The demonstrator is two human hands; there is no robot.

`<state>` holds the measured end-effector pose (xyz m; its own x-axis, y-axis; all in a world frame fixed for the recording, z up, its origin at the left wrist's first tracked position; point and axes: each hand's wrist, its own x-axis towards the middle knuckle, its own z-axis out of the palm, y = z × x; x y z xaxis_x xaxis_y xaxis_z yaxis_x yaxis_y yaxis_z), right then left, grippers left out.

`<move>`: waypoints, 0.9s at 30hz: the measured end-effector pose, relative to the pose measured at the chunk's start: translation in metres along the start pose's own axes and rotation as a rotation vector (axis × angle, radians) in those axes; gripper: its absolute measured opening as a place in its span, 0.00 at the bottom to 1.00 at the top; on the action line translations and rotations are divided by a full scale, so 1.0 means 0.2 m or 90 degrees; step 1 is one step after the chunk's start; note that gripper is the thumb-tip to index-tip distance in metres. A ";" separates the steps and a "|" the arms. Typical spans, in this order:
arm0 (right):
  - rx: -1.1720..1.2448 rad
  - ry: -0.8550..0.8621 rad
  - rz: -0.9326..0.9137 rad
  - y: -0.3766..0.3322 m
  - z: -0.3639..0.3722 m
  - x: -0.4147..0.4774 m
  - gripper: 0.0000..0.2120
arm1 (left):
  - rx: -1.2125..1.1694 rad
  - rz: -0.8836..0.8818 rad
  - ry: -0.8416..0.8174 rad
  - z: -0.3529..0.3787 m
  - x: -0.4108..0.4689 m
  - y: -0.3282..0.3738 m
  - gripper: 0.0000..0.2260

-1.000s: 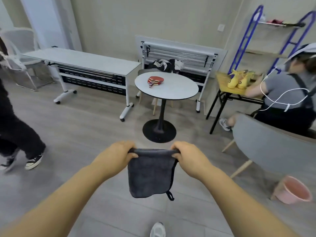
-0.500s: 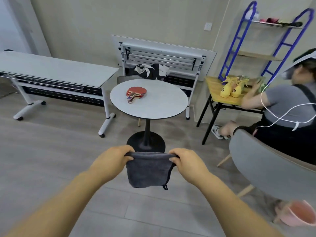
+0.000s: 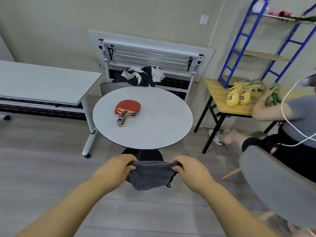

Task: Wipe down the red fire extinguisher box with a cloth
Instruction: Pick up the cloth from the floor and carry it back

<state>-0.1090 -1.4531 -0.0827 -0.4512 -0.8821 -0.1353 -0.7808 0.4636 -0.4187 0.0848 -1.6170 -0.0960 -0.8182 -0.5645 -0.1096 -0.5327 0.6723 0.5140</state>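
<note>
A dark grey cloth (image 3: 150,175) hangs in front of me, stretched between both hands over the floor. My left hand (image 3: 113,170) grips its upper left corner and my right hand (image 3: 191,170) grips its upper right corner. A small loop dangles from the cloth's lower right edge. No red fire extinguisher box is in view.
A round white table (image 3: 164,127) with red table tennis paddles (image 3: 127,109) stands just ahead. A long white table (image 3: 42,82) is at left, a folded table (image 3: 150,53) against the wall. A seated person (image 3: 290,117), grey chair (image 3: 273,182), wooden table (image 3: 220,100) and blue shelf (image 3: 239,40) fill the right.
I have moved closer to the round table, which now fills the middle of the view. The person walking at left has gone out of view. Both hands keep holding the cloth.
</note>
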 end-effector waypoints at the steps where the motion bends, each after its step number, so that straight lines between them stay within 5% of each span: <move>1: -0.005 0.004 -0.002 -0.01 -0.01 0.07 0.06 | 0.006 0.011 -0.003 -0.03 0.08 -0.03 0.06; 7: 0.060 0.013 0.043 0.03 -0.08 0.44 0.03 | -0.012 0.061 -0.027 -0.21 0.50 -0.14 0.05; 17: 0.228 -0.090 0.102 0.29 -0.12 1.22 0.06 | -0.107 -0.031 -0.138 -0.25 1.33 -0.30 0.05; 27: 0.108 -0.144 0.164 0.62 0.00 1.96 0.08 | 0.002 -0.112 -0.163 -0.01 2.08 -0.43 0.05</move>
<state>-0.3824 -1.7406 -0.1879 -0.5019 -0.7434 -0.4421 -0.5627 0.6689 -0.4858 -0.2091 -1.9103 -0.1832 -0.7406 -0.5341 -0.4078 -0.6718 0.5761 0.4656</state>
